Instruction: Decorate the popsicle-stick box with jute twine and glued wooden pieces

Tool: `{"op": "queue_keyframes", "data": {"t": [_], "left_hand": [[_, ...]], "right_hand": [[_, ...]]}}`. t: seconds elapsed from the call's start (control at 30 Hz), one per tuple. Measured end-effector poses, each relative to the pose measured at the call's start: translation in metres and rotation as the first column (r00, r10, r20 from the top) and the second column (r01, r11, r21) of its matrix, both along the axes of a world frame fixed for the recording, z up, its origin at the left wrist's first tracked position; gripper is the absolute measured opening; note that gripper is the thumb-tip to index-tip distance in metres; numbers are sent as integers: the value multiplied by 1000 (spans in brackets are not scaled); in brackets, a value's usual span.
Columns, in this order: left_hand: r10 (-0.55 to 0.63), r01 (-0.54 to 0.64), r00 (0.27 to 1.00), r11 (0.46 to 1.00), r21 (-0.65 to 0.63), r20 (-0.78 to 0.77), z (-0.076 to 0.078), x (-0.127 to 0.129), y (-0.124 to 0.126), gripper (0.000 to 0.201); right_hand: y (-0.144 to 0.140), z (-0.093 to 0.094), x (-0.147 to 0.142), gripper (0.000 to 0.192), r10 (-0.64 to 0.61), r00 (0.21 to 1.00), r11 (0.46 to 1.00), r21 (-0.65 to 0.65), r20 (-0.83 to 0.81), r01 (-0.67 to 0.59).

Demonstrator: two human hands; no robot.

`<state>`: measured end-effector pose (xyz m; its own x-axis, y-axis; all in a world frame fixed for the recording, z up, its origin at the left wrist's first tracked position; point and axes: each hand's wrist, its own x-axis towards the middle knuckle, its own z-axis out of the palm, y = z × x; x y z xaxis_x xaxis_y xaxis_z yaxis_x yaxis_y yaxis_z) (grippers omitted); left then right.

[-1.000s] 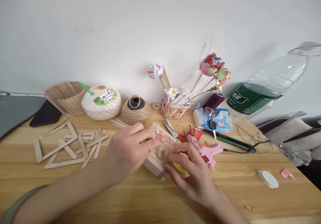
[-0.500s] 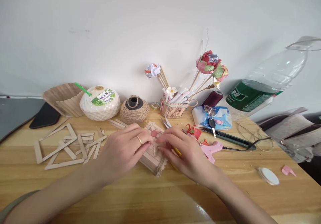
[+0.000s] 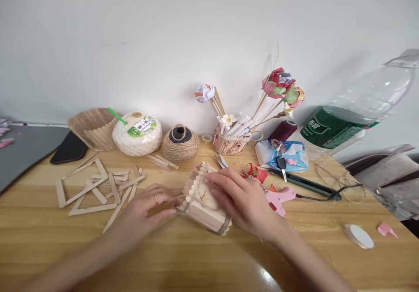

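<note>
A small holder made of wooden craft sticks [image 3: 204,202] lies tilted on its side on the wooden table [image 3: 209,257], its scalloped rim facing left. My right hand [image 3: 244,202] grips it from the right, fingers over its top side. My left hand [image 3: 144,211] touches its left end with the fingertips, a ring on one finger. A pink glue gun [image 3: 279,198] lies just right of my right hand, partly hidden by it.
Loose craft sticks [image 3: 98,189] lie left. Along the wall stand a stick basket [image 3: 93,128], a white coconut drink [image 3: 137,132], a twine ball [image 3: 180,142], a cup of paper flowers [image 3: 234,141] and a plastic bottle [image 3: 353,113]. Scissors [image 3: 222,161], keys [image 3: 281,163], a black tool [image 3: 307,185].
The stick holder has been turned onto its side and shifted nearer. My left hand slid back to its left end; my right hand moved over its top.
</note>
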<state>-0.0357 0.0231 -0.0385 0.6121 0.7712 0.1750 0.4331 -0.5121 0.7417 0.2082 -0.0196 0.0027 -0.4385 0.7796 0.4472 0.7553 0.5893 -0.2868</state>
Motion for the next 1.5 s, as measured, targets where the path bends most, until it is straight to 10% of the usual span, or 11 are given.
{"op": "queue_keyframes", "data": {"t": [0.23, 0.43, 0.67, 0.9, 1.27, 1.5], "left_hand": [[121, -110, 993, 922, 372, -5, 43, 6, 34, 22], [91, -93, 994, 995, 22, 60, 72, 54, 56, 22], [16, -13, 993, 1000, -26, 116, 70, 80, 54, 22], [-50, 81, 988, 974, -213, 148, 63, 75, 65, 34], [-384, 407, 913, 881, -243, 139, 79, 81, 65, 32], [-321, 353, 933, 902, -250, 162, 71, 66, 45, 27]], "right_hand": [[3, -1, 4, 26, 11, 978, 994, -106, -209, -34], [4, -1, 2, 26, 9, 957, 989, -141, -291, -52], [6, -1, 7, 17, -124, 958, 987, -132, -257, 92], [8, 2, 13, 16, -53, 880, 938, -325, -472, -118], [11, -2, 3, 6, -64, 776, 964, -239, -628, -114], [14, -1, 3, 44, -139, 833, 968, -252, -536, 0]]}}
